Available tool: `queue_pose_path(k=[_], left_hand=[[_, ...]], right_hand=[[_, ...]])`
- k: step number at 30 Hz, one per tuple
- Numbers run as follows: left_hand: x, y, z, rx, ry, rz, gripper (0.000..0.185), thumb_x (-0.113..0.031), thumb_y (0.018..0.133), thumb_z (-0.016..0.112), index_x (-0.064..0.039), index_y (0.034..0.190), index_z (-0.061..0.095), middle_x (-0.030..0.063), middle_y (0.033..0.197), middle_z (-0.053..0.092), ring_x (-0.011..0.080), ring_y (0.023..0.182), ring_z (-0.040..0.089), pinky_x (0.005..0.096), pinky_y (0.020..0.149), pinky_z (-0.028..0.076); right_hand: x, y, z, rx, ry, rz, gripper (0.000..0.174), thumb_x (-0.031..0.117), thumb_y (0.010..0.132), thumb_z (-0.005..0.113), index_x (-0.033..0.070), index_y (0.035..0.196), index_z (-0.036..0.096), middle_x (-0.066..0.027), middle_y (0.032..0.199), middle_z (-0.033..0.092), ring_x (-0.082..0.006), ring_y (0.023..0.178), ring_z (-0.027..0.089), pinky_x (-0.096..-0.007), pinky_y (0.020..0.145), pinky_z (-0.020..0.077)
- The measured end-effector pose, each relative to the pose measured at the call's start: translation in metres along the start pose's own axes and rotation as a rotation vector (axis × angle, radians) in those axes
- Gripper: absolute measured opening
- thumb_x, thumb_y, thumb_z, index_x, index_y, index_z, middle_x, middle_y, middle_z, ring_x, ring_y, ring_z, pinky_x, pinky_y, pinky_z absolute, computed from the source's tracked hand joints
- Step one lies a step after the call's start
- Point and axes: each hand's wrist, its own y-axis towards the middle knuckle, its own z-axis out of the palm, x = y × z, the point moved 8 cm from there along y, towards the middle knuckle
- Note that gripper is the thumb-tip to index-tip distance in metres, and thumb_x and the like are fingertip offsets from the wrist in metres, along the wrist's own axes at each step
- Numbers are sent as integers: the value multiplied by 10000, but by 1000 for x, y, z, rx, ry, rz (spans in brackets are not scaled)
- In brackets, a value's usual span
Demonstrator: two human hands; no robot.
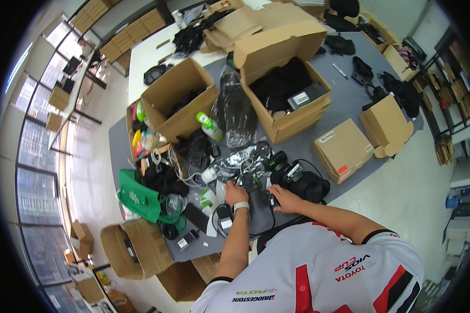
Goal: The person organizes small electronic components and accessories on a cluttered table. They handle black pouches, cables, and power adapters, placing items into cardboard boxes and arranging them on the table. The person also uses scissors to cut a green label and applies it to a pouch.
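Both my hands are over the near part of the grey-topped table. My left hand (236, 194), with a white band at the wrist, touches black cables and small parts (249, 180); whether its fingers hold one is hidden. At the right, my right hand (285, 199) rests beside a small black device with a cable (273, 201); its grip cannot be made out. Clear plastic packaging (239, 159) lies beyond them. A black device with a strap (307, 184) lies to the right. A black adapter with a white label (225, 216) sits below my left hand.
An open cardboard box with black items (301, 117) stands beyond, with another open carton (180, 105) to its left. At right is a closed cardboard box (342, 150). A green bag (139, 197) and a green-capped spray bottle (210, 127) are at left. A person (87, 47) sits far off.
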Motion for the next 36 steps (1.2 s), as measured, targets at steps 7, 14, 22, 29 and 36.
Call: queue_pose_path(k=[7,14,22,29,36], left_hand=[[12,2,11,-2,-114,-1,68,-41,867,627,-48,927,597,184,934,652,419,923,634,512,800,491],[11,3,-3,-201,-2,185,313,-38,837,569,53,1132,620,259,1123,630,435,1091,577,494,992,445],[-166,-85,-14,-537,118,260,447,-126,967,600,107,1334,496,286,1260,580,447,1194,569,518,1061,445],[-472,-212,110,-120,-11,662,455,-143,1017,611,71,1387,453,240,1303,534,400,1189,547,489,1048,431],[-598,-300,187,267,-45,784,402,-50,935,668,52,1293,514,245,1221,559,422,1153,548,504,1014,433]], right_hand=[[-10,-115,-118,-212,289,-65,647,189,867,806,77,1432,512,-155,1428,525,-300,1129,667,-412,994,542],[-192,-337,-322,-1256,29,305,167,81,928,733,26,1074,672,-36,881,712,-138,809,686,-304,767,545],[-608,-559,-433,-1842,423,553,123,90,987,685,14,1077,650,-35,904,702,-101,815,669,-283,754,585],[-837,-567,-469,-1455,424,1037,210,185,916,757,31,1038,684,-92,922,738,-201,835,719,-341,750,585],[-930,-575,-553,-1416,97,1123,261,214,839,807,43,990,680,-135,932,744,-328,890,722,-424,808,571]])
